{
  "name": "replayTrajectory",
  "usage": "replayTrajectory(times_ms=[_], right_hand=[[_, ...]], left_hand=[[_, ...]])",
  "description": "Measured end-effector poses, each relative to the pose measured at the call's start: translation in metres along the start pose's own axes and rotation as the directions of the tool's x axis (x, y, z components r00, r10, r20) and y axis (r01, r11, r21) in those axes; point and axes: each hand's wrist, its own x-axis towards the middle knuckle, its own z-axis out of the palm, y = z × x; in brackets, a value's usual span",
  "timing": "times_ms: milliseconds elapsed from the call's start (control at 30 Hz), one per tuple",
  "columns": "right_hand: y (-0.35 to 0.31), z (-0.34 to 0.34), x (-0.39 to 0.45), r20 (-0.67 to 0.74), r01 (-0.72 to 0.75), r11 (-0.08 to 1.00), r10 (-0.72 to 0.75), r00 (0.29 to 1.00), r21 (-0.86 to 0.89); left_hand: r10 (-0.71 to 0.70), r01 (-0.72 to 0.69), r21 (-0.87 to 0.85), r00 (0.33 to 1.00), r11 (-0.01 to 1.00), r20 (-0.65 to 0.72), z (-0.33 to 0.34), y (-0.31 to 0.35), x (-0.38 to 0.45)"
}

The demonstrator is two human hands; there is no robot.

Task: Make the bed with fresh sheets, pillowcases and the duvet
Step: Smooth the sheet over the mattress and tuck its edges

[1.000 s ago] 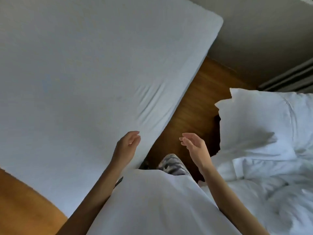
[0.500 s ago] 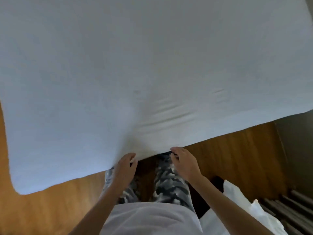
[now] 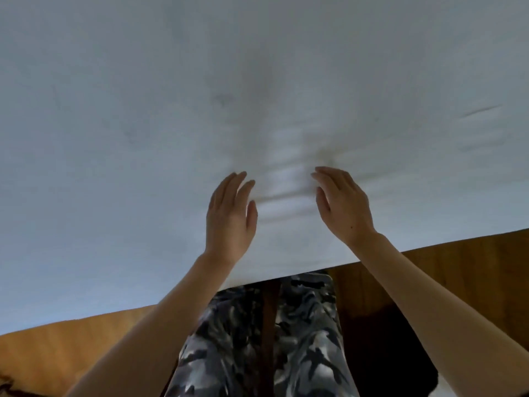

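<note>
A white fitted sheet covers the mattress and fills the upper part of the view. My left hand lies over the sheet near the bed's near edge, fingers straight and pointing away from me. My right hand is beside it to the right, fingers extended and slightly bent over the sheet. Between the two hands the sheet is bunched into small wrinkles. Neither hand holds anything.
Wooden floor shows below the bed edge on both sides. My legs in camouflage trousers stand against the bed edge. A dark shape lies on the floor at the right.
The view turned from the bed's corner to face its side. Both hands moved from the bed's edge up onto the sheet, fingers now spread flat; the pillows at the right left the view.
</note>
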Motion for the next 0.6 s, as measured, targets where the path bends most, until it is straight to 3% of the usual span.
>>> replayTrajectory(times_ms=[133, 233, 333, 400, 467, 533, 600], right_hand=[[0.016, 0.015, 0.003, -0.072, 0.084, 0.991, -0.092, 0.993, -0.105], [0.019, 0.011, 0.023, -0.041, 0.225, 0.953, -0.238, 0.97, -0.204], [0.02, 0.011, 0.04, -0.003, 0.238, 0.931, -0.248, 0.969, -0.277], [0.024, 0.028, 0.024, 0.126, 0.383, 0.876, -0.362, 0.924, -0.294], [0.027, 0.051, -0.017, 0.278, 0.585, 0.776, -0.523, 0.806, -0.236], [0.03, 0.063, -0.061, 0.396, 0.658, 0.72, -0.55, 0.735, -0.22], [0.03, 0.066, -0.085, 0.439, 0.686, 0.682, -0.55, 0.71, -0.255]], left_hand=[[0.066, -0.064, 0.088, 0.997, 0.994, -0.028, 0.004, -0.025, 0.007], [0.222, -0.228, 0.169, 0.973, 0.959, 0.054, 0.007, -0.038, 0.016], [0.315, -0.341, 0.221, 0.938, 0.914, 0.144, 0.018, -0.041, 0.017], [0.402, -0.458, 0.222, 0.88, 0.861, 0.254, 0.033, -0.04, -0.004], [0.508, -0.605, 0.198, 0.772, 0.771, 0.381, 0.049, -0.044, -0.04], [0.568, -0.699, 0.183, 0.683, 0.692, 0.459, 0.058, -0.05, -0.074], [0.594, -0.761, 0.199, 0.617, 0.617, 0.516, 0.06, -0.054, -0.094]])
